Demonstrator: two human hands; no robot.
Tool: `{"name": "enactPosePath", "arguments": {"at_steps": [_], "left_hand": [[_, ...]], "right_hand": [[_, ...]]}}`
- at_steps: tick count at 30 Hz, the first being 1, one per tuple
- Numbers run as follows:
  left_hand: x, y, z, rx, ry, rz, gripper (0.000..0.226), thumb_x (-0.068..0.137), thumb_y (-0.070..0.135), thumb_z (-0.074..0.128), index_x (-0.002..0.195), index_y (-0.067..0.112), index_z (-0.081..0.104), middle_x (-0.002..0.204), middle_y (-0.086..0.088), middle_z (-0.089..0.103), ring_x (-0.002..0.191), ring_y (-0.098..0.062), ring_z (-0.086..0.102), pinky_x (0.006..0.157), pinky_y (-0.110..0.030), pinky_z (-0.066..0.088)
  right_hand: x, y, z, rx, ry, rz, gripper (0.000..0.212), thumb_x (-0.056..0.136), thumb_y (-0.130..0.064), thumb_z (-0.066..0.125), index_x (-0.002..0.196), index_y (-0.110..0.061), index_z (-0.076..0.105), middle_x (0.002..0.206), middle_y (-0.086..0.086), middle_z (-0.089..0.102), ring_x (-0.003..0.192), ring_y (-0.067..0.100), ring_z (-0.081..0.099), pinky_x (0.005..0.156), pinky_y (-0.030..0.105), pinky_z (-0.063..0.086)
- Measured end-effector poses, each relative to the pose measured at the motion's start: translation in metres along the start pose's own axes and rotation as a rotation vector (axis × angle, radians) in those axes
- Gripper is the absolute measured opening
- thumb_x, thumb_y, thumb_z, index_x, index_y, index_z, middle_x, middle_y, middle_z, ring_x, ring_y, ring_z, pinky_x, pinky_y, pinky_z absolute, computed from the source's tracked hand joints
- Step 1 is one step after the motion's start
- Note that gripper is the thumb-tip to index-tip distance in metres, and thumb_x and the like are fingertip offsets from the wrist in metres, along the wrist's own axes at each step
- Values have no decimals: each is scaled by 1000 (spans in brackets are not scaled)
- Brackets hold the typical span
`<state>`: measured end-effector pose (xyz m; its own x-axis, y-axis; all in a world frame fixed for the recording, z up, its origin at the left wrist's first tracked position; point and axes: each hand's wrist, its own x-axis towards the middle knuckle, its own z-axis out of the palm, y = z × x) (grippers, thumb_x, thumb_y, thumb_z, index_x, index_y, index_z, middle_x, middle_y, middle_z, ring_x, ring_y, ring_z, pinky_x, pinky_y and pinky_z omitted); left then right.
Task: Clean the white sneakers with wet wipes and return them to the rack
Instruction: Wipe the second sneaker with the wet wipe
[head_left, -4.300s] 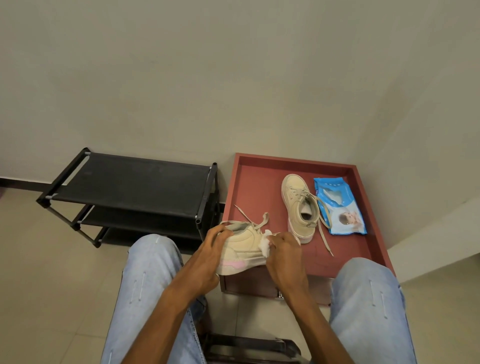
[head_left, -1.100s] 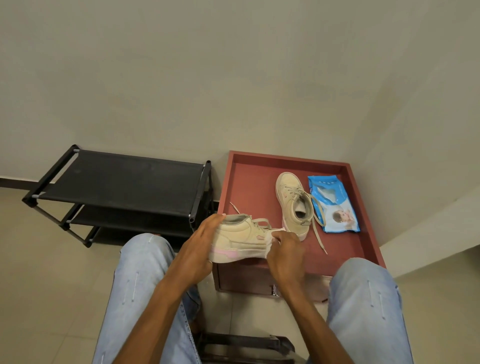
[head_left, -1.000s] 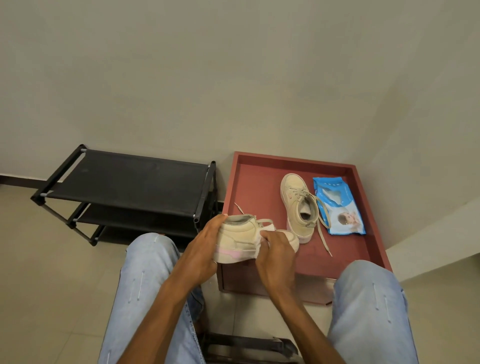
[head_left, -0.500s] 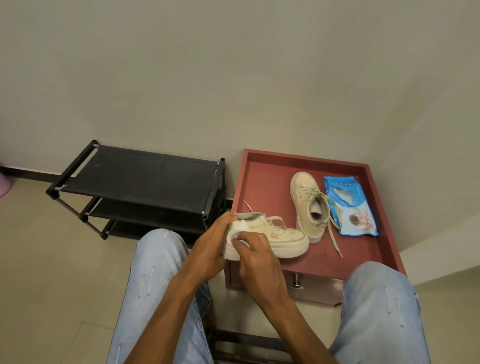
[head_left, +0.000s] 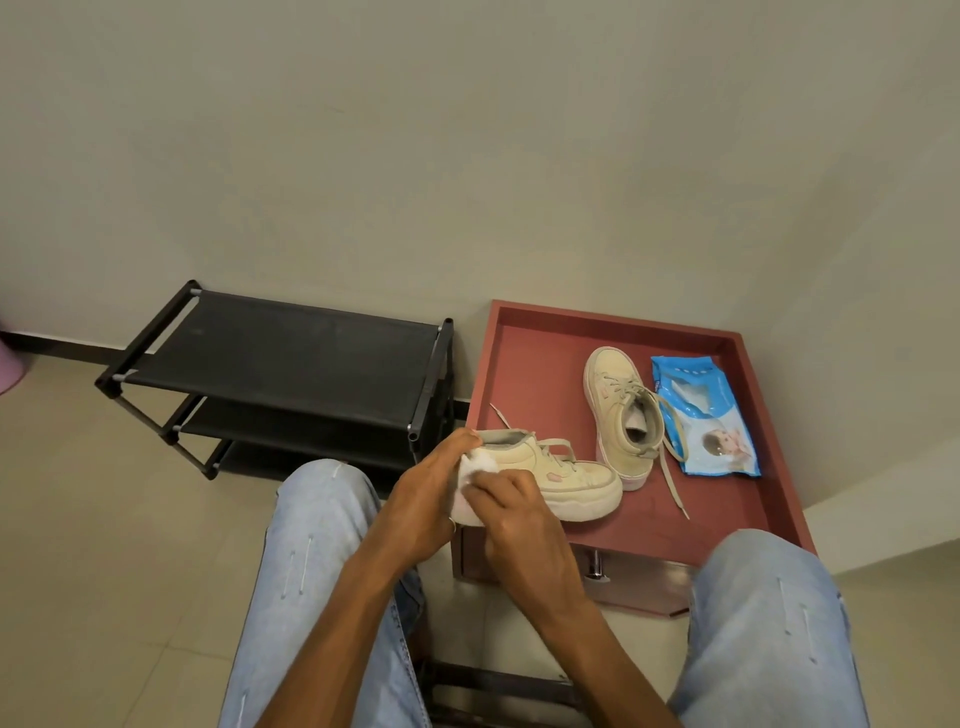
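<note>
One sneaker (head_left: 566, 475) and wipe (head_left: 475, 463) between hands (head_left: 423, 504) (head_left: 519, 530)

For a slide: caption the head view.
Left hand holds a white sneaker; right hand presses a wipe to its heel.

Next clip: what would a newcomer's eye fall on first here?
The two hands, low in the middle: the left hand grips the heel of a white sneaker while the right hand presses a wet wipe against it. Beyond them a second sneaker and a blue wipes pack lie on the red table, with the black rack to its left.
</note>
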<state>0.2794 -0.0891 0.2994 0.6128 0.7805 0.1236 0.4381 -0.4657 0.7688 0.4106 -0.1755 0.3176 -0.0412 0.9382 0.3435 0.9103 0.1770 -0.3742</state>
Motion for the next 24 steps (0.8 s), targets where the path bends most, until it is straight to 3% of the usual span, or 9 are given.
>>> {"name": "enactPosePath", "arguments": {"at_steps": [6, 11, 14, 16, 18, 21, 24], "left_hand": [[3, -5, 0, 9, -17, -19, 95, 74, 0, 79, 143, 45, 31, 139, 14, 47, 123, -9, 53, 95, -28, 55], [3, -3, 1, 42, -28, 37, 110, 72, -8, 70, 141, 58, 16, 141, 22, 35, 126, 1, 46, 95, -15, 49], [6, -9, 9, 165, -42, 66, 113, 70, 1, 79, 147, 42, 8, 157, 9, 16, 139, -18, 37, 101, -34, 52], [8, -14, 13, 201, -48, 58, 115, 70, 10, 84, 146, 40, 4, 158, 7, 10, 139, -24, 36, 96, -39, 56], [10, -17, 13, 215, -50, 60, 114, 69, 18, 86, 145, 42, 4, 156, 7, 12, 135, -23, 39, 88, -40, 59], [14, -19, 11, 243, -61, 59, 115, 66, 17, 86, 144, 41, 5, 154, 7, 15, 127, -22, 44, 76, -39, 61], [15, -19, 9, 244, -73, 54, 112, 64, 15, 84, 144, 37, 10, 153, 7, 15, 119, -20, 45, 71, -36, 59]], "right_hand": [[-17, 48, -20, -44, -1, 211, 36, 66, 9, 76, 94, -12, 69, 97, 2, 65, 87, 21, 58, 65, 29, 52], [-11, 39, -14, -39, 19, 185, 27, 77, 2, 71, 99, -13, 66, 101, 2, 62, 90, 20, 56, 71, 28, 51], [-5, 26, -7, -11, 40, 99, 22, 86, -7, 60, 107, -10, 65, 108, 3, 62, 97, 21, 55, 77, 30, 52], [-4, 25, -6, 10, 52, 64, 24, 88, -11, 55, 110, -8, 65, 110, 5, 62, 99, 21, 55, 78, 30, 52], [-5, 31, -10, 12, 31, 59, 24, 85, -5, 63, 109, -8, 66, 110, 4, 62, 99, 21, 56, 76, 29, 52], [-7, 54, -22, -56, -67, 106, 26, 77, 0, 68, 100, -12, 68, 101, 2, 62, 92, 20, 56, 63, 30, 51], [-8, 82, -29, -124, -121, 139, 28, 73, 1, 69, 98, -11, 68, 96, 4, 63, 89, 25, 58, 63, 35, 52]]}}
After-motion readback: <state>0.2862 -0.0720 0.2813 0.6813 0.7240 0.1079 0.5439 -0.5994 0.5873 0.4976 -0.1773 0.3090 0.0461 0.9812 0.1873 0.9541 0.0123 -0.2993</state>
